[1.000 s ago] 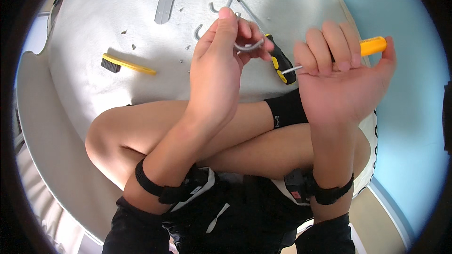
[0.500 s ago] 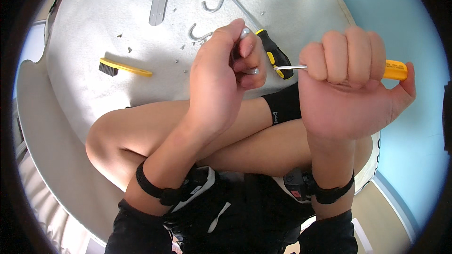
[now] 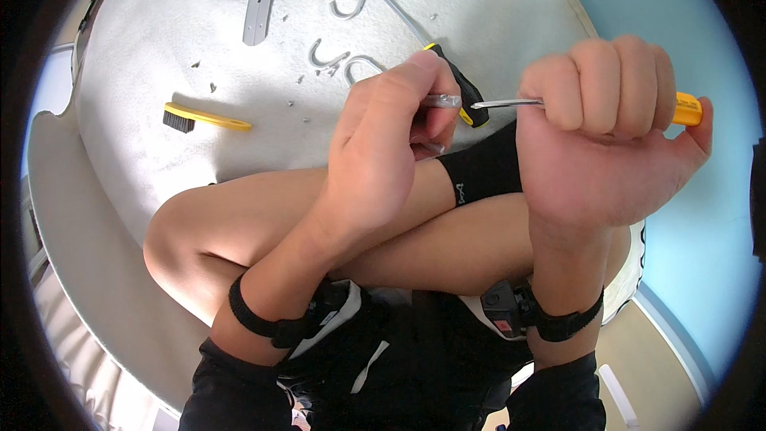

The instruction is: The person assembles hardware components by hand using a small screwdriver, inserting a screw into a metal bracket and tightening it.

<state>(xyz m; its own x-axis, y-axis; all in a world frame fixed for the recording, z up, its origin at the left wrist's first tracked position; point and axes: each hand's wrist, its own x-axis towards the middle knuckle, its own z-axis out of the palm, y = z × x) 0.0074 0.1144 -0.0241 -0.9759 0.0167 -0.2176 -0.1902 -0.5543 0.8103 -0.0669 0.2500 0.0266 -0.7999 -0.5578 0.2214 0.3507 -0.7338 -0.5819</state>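
My left hand is closed around a bent metal rod, apparently a hook like those on the blanket. Its two ends stick out toward the right; the middle is hidden in my fingers. My right hand is wrapped in a fist around a yellow-handled screwdriver, thumb against the handle's end. The screwdriver's slim shaft points left, its tip just beside the rod's upper end; I cannot tell if they touch. Beyond my left hand, several grey metal hooks lie on the white blanket.
A black-and-yellow screwdriver lies behind my hands. At the left rests a yellow brush with black bristles. A perforated metal strip lies at the far side, with small screws scattered about. My crossed legs are below; a light-blue wall stands right.
My left hand has turned and shifted slightly right, so the rod's ends now point toward the screwdriver. The screwdriver's tip and the rod's upper end are closer together.
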